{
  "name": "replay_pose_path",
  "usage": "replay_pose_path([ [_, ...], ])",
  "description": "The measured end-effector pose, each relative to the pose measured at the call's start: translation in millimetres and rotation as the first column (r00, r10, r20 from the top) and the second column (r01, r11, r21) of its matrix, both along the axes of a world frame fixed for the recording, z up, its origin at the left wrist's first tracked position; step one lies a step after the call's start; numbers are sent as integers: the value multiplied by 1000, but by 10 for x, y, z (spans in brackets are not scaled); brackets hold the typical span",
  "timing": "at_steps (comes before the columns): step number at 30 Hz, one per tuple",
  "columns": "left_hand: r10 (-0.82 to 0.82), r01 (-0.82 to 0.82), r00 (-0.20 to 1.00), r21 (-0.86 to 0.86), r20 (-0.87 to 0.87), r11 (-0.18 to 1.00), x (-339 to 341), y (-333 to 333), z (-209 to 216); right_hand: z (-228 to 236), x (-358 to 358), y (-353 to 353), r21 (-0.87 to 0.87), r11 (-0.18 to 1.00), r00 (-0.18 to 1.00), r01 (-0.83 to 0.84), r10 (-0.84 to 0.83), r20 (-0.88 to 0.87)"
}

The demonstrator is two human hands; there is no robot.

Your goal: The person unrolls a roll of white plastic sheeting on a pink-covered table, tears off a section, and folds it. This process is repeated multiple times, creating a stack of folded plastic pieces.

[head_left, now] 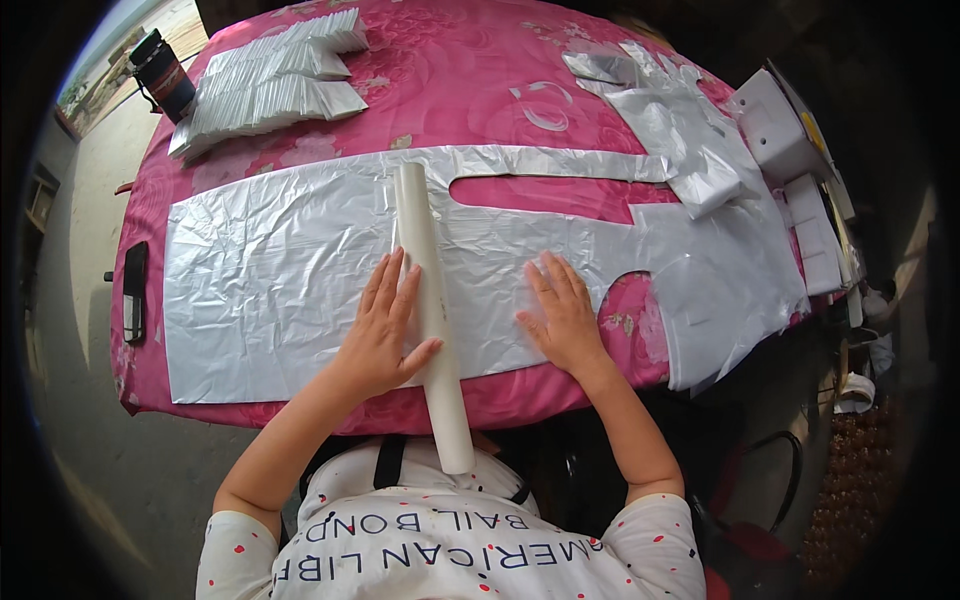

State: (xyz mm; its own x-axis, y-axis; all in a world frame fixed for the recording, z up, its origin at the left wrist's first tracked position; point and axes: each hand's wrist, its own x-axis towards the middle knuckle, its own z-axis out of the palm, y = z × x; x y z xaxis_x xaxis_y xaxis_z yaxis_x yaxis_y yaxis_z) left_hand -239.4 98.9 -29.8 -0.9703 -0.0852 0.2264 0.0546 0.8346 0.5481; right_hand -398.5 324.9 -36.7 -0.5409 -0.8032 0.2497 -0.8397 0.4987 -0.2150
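Head view: left hand lies flat and open on a silver plastic sheet, fingers spread, thumb hooked against a white tube lying front to back across the sheet; it grips nothing, only presses. Right hand is also flat and open, palm down on the sheet right of the tube, holding nothing. The sheet covers most of the pink table and has cut-out strap shapes on its right. Step looks like pinning the sheet flat against the tube; next move likely calls for both hands acting evenly so the film doesn't wrinkle. A stack of folded packs and a dark bottle sit far left. Tube's near end overhangs the table edge; right-side clutter hard to identify.
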Motion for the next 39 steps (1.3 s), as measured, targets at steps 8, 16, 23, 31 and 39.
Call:
replay_pose_path([
  [8,10,-9,999,-16,37,1000,-38,66,-5,51,-850,1109,215,920,940,328,-296,-170],
  [16,31,-30,996,-21,85,999,-58,128,39,389,-1088,1655,314,457,552,832,-739,-386],
  [23,70,-63,986,-49,153,997,-156,265,101,406,-184,360,8,983,976,184,-184,119],
  [31,57,-48,988,-65,141,997,-229,332,114,-95,-501,127,-18,991,990,130,-129,64],
  [39,48,-44,991,-37,128,998,-266,372,121,-138,-1138,1329,-79,846,846,528,-531,-37],
])
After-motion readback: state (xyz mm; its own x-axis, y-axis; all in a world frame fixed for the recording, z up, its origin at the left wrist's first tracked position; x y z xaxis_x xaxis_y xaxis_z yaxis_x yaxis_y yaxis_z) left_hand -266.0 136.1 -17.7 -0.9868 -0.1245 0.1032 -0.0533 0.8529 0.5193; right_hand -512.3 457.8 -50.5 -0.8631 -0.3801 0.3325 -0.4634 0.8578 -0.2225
